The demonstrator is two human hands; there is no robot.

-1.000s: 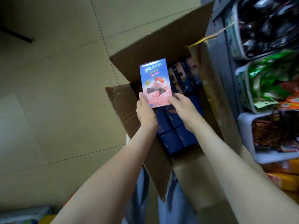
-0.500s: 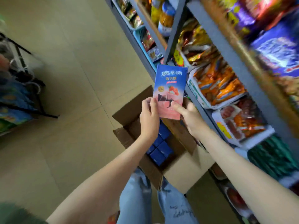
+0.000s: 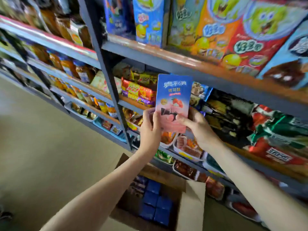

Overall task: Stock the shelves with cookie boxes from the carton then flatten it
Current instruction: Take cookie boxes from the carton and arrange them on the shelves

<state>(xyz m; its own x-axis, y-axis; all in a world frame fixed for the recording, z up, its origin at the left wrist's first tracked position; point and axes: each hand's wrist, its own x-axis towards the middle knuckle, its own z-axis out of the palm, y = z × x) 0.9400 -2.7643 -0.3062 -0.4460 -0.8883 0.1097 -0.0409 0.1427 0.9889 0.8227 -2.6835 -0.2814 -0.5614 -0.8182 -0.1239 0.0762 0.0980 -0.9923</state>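
Two hands, one box in the air. Nearest and lowest in view, the carton (image 3: 191, 207) sits on the floor (image 3: 50, 147) with its flaps open. Rows of blue boxes (image 3: 155, 204) are packed inside. Judgement: stocking is well short of done, so flattening must wait.

Above the carton both forearms extend toward the shelves. The left hand (image 3: 149, 130) grips the lower left edge of the held box (image 3: 174, 97), fingers (image 3: 155, 120) curled onto its front. The right hand (image 3: 199, 129) grips the lower right corner with the thumb across the front; its other fingers are hidden behind. Both sets of fingers are closed narrow on the card.

The hold is low on the box. Probable reason: this leaves the top and body free to go into a slot first. The box is upright with its printed face toward the person, so it can be checked and set face-out.

Beyond it stands the grey shelving (image 3: 106, 72). The held box hangs in front of the middle level, not resting on it. That level is crowded with wrapped snack packs (image 3: 138, 90). The level above carries tall cartoon boxes (image 3: 148, 22). The intended gap cannot be told.
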